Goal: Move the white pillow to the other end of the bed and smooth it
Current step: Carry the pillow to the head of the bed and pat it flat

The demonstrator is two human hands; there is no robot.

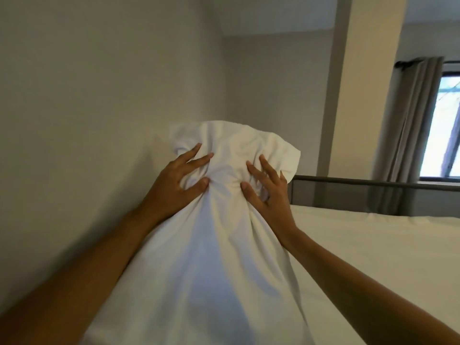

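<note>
1. The left hand [178, 180] reaches forward on a bare, nearly straight arm, fingers spread and thumb pressed inward, bunching the cloth of the white pillow [211, 232] near its upper end.
2. The right hand [267, 189] mirrors it on the other side, fingers fanned upward and thumb dug into the fabric; both hands are clenched on the pillow, pinching a waist of creases between them.
3. The pillow stands on end between the two forearms; its loose top flops above the fingertips, its lower body widens toward the camera and fills the bottom middle of the view.
4. Just left of the left hand rises a plain wall [87, 108], close beside the pillow's edge, so there is little room on that side.
5. Right of the right hand lies the bed [373, 245], its white sheet flat and bare, open space for moving.
6. Beyond the right hand, a grey bed frame [348, 190] borders the far end of the mattress; behind it hang a grey curtain [408, 135] and a window [445, 135].
7. No writing or labels can be read.
</note>
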